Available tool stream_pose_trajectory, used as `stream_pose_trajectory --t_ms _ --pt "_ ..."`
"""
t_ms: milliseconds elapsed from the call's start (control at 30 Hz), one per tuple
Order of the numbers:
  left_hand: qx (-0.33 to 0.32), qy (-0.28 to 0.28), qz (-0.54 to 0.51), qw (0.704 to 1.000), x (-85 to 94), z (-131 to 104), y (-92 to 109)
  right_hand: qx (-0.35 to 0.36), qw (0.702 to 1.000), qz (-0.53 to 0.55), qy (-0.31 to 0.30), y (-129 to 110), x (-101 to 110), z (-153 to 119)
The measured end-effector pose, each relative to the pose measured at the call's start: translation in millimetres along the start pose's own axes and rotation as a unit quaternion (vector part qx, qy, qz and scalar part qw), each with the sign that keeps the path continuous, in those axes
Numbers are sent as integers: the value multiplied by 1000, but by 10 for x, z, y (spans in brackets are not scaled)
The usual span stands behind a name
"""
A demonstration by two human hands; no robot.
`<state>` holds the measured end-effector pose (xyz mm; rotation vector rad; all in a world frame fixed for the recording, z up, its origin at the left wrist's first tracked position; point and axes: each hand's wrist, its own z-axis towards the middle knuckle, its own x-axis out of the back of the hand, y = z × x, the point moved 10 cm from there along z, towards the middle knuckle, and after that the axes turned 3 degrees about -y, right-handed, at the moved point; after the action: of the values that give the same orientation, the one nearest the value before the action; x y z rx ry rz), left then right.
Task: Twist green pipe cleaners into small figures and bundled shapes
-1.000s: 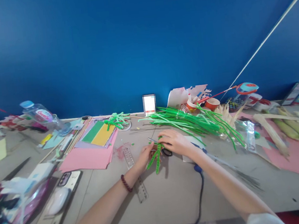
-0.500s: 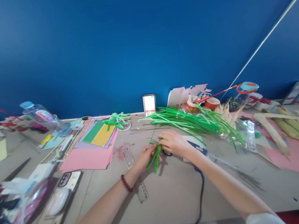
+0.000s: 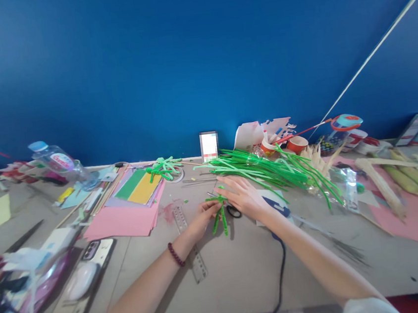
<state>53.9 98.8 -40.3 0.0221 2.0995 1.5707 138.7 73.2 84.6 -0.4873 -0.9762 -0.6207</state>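
Plainly, the blue wall (image 3: 199, 68) is the largest thing before us, and the grey table (image 3: 241, 287) runs along its foot. On the table, beyond our right hand (image 3: 244, 198), lies a long, loose pile of green stems (image 3: 270, 171). Pink paper (image 3: 121, 223) lies beyond our left forearm, well apart from the work.

Next in size come our two hands, near each other at the middle of the table. Our left hand (image 3: 206, 216) is closed at the fingertips, pinching the green figure (image 3: 223, 219) from its left side. Our right hand reaches over from the other side, its fingers fairly straight and slightly spread, the tips at the figure's upper end; we cannot tell whether they grip it, since the thumb is hidden.

The ruler (image 3: 198, 269) (clear, with holes in it) lies slantwise, partly beneath our left forearm. The figure, smaller, is between our hands, two fuzzy legs pointing down towards us. Just beside it, partly covered by our right hand, are the scissors (image 3: 234, 212), a dark handle loop showing. Smallest is the dark red bracelet (image 3: 176, 254) around our left wrist.
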Motion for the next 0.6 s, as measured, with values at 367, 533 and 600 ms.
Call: stream_pose_trajectory --t_ms 367,533,600 --pt "-9 51 -59 997 136 39 -25 -287 889 358 -7 654 -371 -161" --pt "-1 -1 -92 996 54 43 -29 -377 775 507 -25 763 -637 -314" --pt "22 -38 -108 993 -20 36 -50 -402 734 547 -8 801 -688 -365"
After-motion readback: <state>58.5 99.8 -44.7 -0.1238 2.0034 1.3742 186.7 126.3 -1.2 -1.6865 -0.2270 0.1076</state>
